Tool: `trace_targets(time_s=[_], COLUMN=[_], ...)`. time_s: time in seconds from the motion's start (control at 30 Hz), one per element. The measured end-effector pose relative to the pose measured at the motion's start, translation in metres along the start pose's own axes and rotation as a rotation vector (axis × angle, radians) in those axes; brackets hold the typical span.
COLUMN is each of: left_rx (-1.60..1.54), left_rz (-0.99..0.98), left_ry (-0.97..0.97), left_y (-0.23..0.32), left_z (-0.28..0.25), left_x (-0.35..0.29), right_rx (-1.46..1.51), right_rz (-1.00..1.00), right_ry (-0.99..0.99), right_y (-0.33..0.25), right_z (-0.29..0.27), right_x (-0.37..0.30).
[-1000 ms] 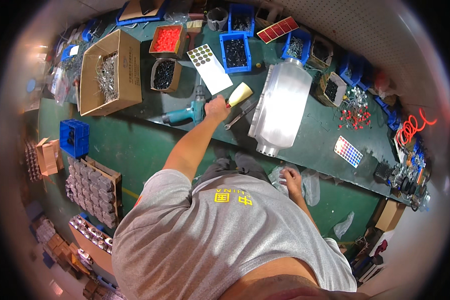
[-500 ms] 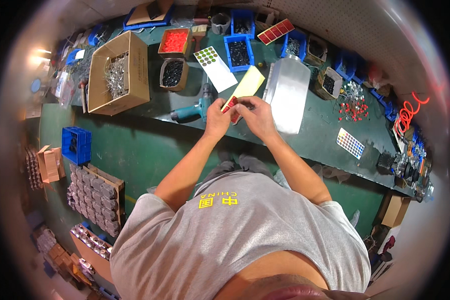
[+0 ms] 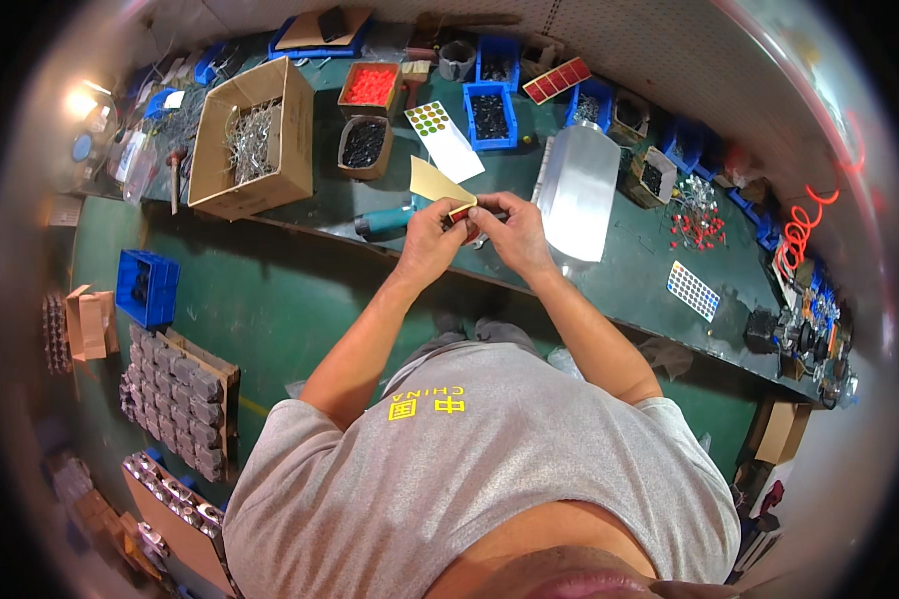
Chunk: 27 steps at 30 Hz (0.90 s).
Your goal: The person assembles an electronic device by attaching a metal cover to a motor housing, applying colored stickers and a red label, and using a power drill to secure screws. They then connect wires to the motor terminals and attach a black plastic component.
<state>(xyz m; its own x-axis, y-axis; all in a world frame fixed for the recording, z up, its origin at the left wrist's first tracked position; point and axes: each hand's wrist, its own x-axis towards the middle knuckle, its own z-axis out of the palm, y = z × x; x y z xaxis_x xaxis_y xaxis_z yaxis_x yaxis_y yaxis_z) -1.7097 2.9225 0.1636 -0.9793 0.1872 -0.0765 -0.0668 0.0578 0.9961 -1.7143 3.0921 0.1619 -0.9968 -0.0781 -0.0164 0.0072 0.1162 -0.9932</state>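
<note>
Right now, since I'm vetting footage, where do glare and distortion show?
Head view: glare whitens the lower part of the long, silvery metal canister; head view: fisheye distortion bows the far edge of the dark green workbench; head view: the pale yellow, paper-like sheet looks free of glare.

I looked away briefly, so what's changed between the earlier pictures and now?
The right hand has risen from beside the bench to join the left hand at the yellow sheet, whose free end has swung from pointing right to pointing left. The left hand kept its hold; the teal drill and silver canister stayed put.
</note>
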Motion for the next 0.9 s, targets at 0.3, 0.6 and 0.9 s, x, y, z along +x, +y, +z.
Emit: trace_targets(time_s=[0.3,0.6,0.9], left_rx=[0.005,0.018,0.045], left_rz=[0.001,0.005,0.027], left_ry=[-0.141,-0.156,-0.117], left_y=[-0.004,-0.012,0.007], left_z=[0.009,0.050,0.108], left_x=[0.001,0.024,0.069], right_rx=[0.196,0.131,0.361], right_rz=[0.161,0.108,0.126], right_ry=[0.068,0.220,0.189], right_y=[0.010,0.000,0.022], right_z=[-0.010,-0.046,-0.116], right_x=[-0.019,-0.029,0.011])
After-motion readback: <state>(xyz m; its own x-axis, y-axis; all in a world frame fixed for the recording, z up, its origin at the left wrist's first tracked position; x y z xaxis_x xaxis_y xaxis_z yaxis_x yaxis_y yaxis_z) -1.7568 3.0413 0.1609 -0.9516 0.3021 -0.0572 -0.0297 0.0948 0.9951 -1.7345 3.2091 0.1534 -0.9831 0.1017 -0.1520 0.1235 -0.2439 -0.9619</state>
